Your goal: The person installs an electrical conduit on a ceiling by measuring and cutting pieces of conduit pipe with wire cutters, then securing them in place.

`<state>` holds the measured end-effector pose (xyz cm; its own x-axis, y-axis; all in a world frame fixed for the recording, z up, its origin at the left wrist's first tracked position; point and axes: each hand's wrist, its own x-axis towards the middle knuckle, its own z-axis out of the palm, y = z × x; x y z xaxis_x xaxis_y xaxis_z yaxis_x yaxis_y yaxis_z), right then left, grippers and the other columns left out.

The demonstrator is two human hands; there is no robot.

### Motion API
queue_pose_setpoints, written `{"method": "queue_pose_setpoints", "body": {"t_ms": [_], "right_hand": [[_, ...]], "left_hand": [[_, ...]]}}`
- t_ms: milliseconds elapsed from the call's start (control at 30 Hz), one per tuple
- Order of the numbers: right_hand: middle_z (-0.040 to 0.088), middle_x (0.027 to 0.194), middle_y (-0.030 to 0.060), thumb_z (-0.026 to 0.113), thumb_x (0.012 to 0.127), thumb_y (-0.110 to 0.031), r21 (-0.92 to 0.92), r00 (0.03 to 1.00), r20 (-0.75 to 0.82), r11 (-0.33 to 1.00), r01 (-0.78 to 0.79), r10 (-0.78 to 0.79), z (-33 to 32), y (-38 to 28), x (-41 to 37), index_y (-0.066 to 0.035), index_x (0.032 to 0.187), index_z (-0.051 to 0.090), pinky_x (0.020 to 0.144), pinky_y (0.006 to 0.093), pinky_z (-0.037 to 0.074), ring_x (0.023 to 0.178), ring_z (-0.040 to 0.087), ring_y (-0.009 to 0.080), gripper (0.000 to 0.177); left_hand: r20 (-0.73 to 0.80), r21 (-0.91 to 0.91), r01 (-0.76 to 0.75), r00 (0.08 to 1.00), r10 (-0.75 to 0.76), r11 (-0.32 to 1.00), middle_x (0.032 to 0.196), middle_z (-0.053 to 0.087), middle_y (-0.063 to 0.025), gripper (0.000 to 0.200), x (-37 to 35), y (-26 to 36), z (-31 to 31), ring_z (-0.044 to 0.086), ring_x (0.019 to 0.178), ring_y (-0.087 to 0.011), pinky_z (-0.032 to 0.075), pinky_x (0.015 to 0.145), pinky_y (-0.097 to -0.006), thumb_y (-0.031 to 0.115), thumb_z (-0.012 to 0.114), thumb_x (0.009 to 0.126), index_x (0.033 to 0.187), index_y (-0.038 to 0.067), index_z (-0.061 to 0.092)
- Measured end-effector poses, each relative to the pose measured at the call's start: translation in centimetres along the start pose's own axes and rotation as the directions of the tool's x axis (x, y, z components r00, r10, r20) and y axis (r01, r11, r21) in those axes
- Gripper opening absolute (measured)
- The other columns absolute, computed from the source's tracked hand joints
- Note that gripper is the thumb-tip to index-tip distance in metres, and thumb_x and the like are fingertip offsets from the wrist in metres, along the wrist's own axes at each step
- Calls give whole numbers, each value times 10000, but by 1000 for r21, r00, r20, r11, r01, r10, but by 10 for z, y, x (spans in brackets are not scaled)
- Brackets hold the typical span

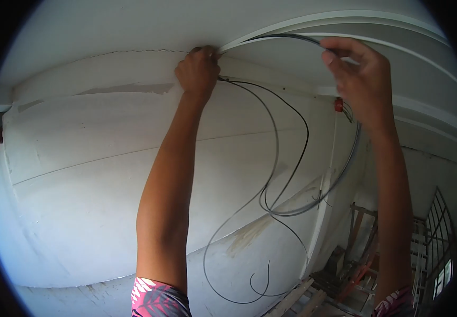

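My right hand (363, 79) pinches a dark grey electrical cable (292, 36) between thumb and fingertips, just under the ceiling. From that pinch the cable arcs left along a white trunking strip (239, 44) toward my left hand (198, 71). That hand is closed, pressed up at the corner of wall and ceiling, with cables meeting its right side; its fingertips are partly hidden. Thin black and grey cable loops (306, 132) hang below it against the wall. A thicker bundled loop (344, 171) drops beneath my right hand. Loose cable ends curl lower down.
White ceiling strips (397, 39) curve away to the right. A red electrical box (338, 104) with wires sits on the far wall. Below right are timber planks (297, 298), a wooden frame (363, 210) and a metal grille (439, 227). The pale wall panel (91, 211) fills the left.
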<state>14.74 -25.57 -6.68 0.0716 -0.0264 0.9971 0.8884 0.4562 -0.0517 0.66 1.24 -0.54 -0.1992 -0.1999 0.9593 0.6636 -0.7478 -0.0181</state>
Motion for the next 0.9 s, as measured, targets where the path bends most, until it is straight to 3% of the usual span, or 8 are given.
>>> {"method": "queue_pose_setpoints", "body": {"t_ms": [167, 233, 267, 333, 667, 767, 833, 900], "right_hand": [[657, 746, 43, 675, 921, -149, -383, 951, -124, 897, 219, -285, -20, 18, 27, -78, 1061, 703, 535, 277, 488, 559, 590, 118, 160], [676, 822, 21, 751, 857, -98, -508, 708, -63, 633, 584, -704, -19, 27, 41, -94, 1175, 679, 479, 239, 426, 546, 542, 82, 326], [676, 822, 21, 751, 857, -98, -511, 706, -62, 630, 584, -705, -22, 29, 46, -94, 1175, 679, 479, 239, 426, 546, 542, 82, 326], [666, 801, 30, 728, 854, -61, -558, 477, 82, 356, 750, -875, -25, 24, 53, -111, 1177, 683, 494, 263, 452, 563, 566, 124, 330], [616, 783, 41, 682, 905, -148, -802, 735, 295, 260, 538, -611, -56, -14, 20, -106, 1182, 686, 549, 340, 490, 586, 598, 199, 280], [645, 737, 98, 645, 921, -168, -830, 778, 325, 232, 507, -538, -54, -33, 7, -51, 988, 705, 529, 343, 521, 576, 647, 225, 148], [660, 843, 94, 674, 870, -144, -900, 889, 359, 147, 410, -285, -53, -46, 5, -17, 973, 704, 631, 350, 529, 678, 646, 222, 166], [643, 846, 73, 665, 892, -129, -883, 848, 367, 144, 447, -383, -54, -38, 17, -47, 1045, 710, 589, 342, 516, 622, 617, 206, 178]], "left_hand": [[13, 55, 28, 1000, -28, 998, 878, 710, -80, 91, 0, 3, -2, 676, 697, -354, 524, 603, -443, 202, 708, 834, 885, 135, 744], [22, 40, 39, 999, -40, 998, 879, 711, -78, 92, 1, 5, -3, 677, 700, -351, 524, 604, -443, 205, 707, 836, 886, 137, 744], [35, 34, 50, 998, -52, 998, 880, 712, -76, 92, 1, 5, -4, 678, 703, -349, 525, 606, -443, 208, 707, 838, 887, 140, 744], [36, 29, 59, 998, -60, 998, 882, 712, -72, 93, 1, 4, -3, 679, 708, -347, 525, 606, -444, 210, 706, 839, 887, 140, 744], [4, 21, 65, 998, -65, 998, 857, 711, -85, 181, 0, -1, 2, 669, 711, -364, 520, 626, -452, 316, 704, 843, 853, 139, 736], [28, 39, 62, 998, -63, 997, 888, 716, -65, 109, 0, 3, -2, 681, 719, -346, 524, 610, -449, 234, 706, 847, 889, 144, 749], [21, 43, 56, 998, -57, 997, 888, 716, -67, 113, 0, 3, -3, 681, 720, -347, 523, 611, -450, 239, 707, 848, 889, 144, 750], [17, 46, 49, 999, -49, 998, 888, 716, -69, 117, 0, 3, -2, 681, 721, -349, 523, 613, -451, 245, 708, 848, 889, 143, 750]]}}
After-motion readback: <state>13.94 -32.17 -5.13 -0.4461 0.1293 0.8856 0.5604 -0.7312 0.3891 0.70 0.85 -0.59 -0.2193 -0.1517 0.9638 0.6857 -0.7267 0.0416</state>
